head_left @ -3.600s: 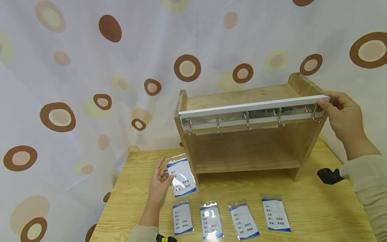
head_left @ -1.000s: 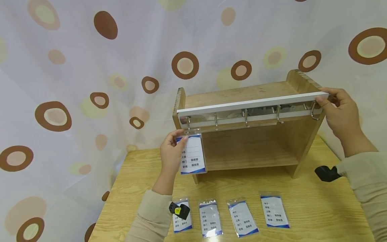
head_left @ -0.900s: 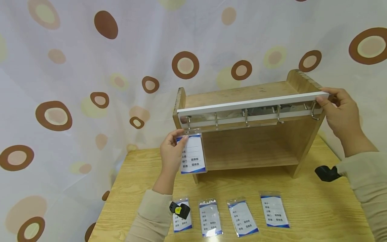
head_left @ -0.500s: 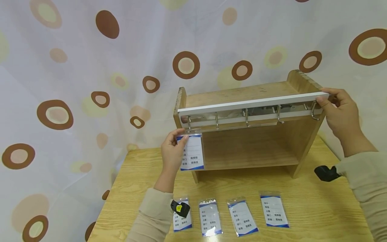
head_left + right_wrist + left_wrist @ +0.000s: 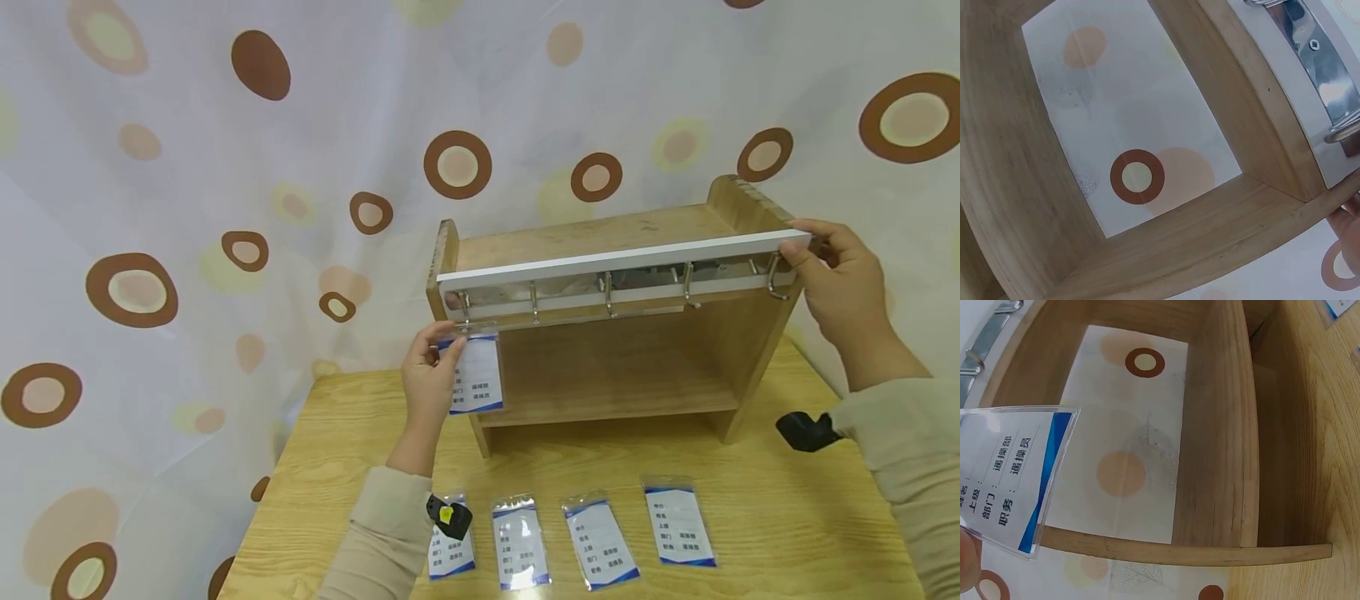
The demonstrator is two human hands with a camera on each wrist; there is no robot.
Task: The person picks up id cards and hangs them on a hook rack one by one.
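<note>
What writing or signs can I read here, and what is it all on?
On the card in the left hand:
"姓名:", cut at the edge
"上级:"
"部门: 遥操部"
"职务: 遥操员"
Other four cards: similar lines, too small and blurred to quote surely.
Yellow sticker: nothing legible.

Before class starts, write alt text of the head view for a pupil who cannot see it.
A person's left hand pinches a badge at the leftmost hook of a white rail on a wooden shelf; the right hand grips the rail's right end. Four similar badges lie on the table.
</note>
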